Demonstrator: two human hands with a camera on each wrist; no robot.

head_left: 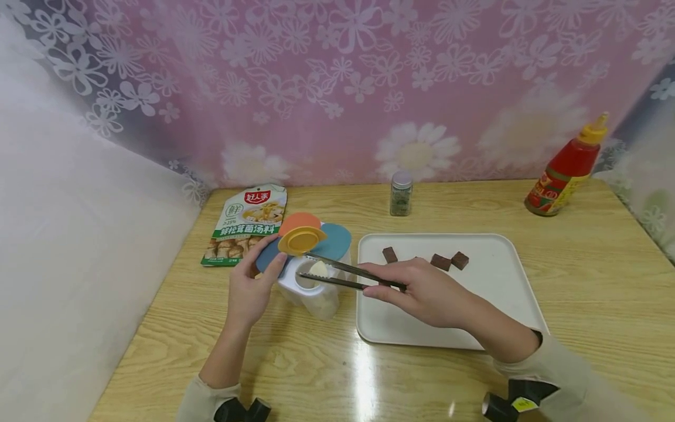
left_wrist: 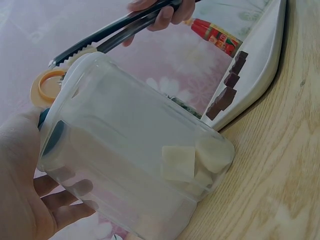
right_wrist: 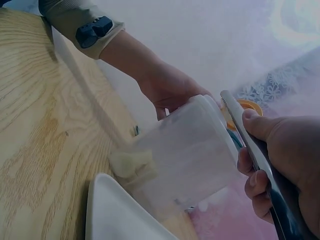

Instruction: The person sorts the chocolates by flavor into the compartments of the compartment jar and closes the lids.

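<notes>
My left hand (head_left: pixel 252 293) grips the lidded top of a clear storage container (head_left: pixel 323 306), its fingers curled along one side in the left wrist view. The container has blue, teal and orange lids; the orange flip lid (head_left: pixel 302 239) is raised above a round opening. My right hand (head_left: pixel 427 291) holds black metal tongs (head_left: pixel 337 282), their toothed tips apart at that opening. Between the tips shows a pale chunk (head_left: pixel 319 269). Several pale chunks (left_wrist: pixel 178 163) lie at the bottom inside the container, seen through its wall in the left wrist view.
Right of the container lies a white tray (head_left: pixel 506 299) bearing several dark brown cubes (head_left: pixel 440 262), partly hidden by my right hand. Behind stand a green-and-white food pouch (head_left: pixel 245 225), a small spice jar (head_left: pixel 401 194) and a red sauce bottle (head_left: pixel 564 173). A floral curtain (head_left: pixel 327 88) backs the table.
</notes>
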